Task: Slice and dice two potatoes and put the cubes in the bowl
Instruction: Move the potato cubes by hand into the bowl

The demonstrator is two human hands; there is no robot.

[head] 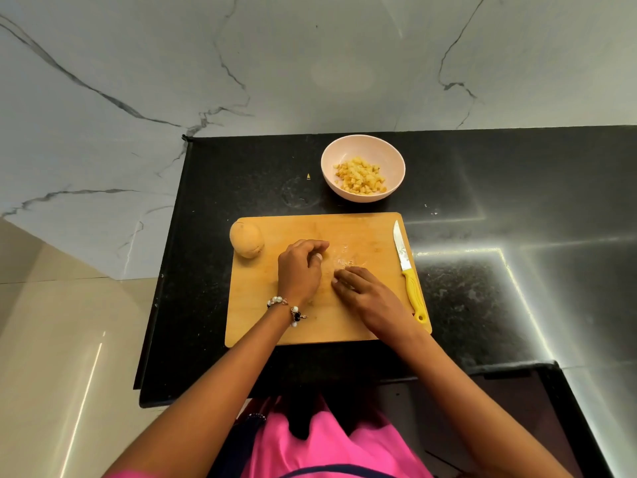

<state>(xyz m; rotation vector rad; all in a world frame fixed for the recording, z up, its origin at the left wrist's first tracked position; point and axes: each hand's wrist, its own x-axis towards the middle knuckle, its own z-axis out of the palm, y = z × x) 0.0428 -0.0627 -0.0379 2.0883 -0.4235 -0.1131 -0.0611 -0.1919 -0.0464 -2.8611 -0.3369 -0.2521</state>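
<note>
One whole potato (246, 239), unpeeled, lies at the cutting board's (262, 319) far-left corner, just left of and beyond the left hand. Left hand (300, 270): fingers curled narrow, tips down on the board's middle; whether it pinches any scrap, I cannot tell. A beaded bracelet (286, 309) sits on its wrist. Right hand (362, 291): flat, fingers together, tips nearly meeting the left hand's, resting on the board over faint pale residue; it holds nothing visible. Bowl (362, 167), pink, stands on the black worktop (482, 305) beyond both hands, off the board, holding a heap of potato cubes (360, 179). One stray piece (308, 176) lies on the worktop left of the bowl. Knife (408, 270), yellow-handled, lies unheld along the board's right edge, just right of the right hand, blade pointing away.

Judged step: gathering the last bits. Sweep the fingers together, lift the scraps over the bowl, then bring the potato to centre before taking the knife by its handle.
</note>
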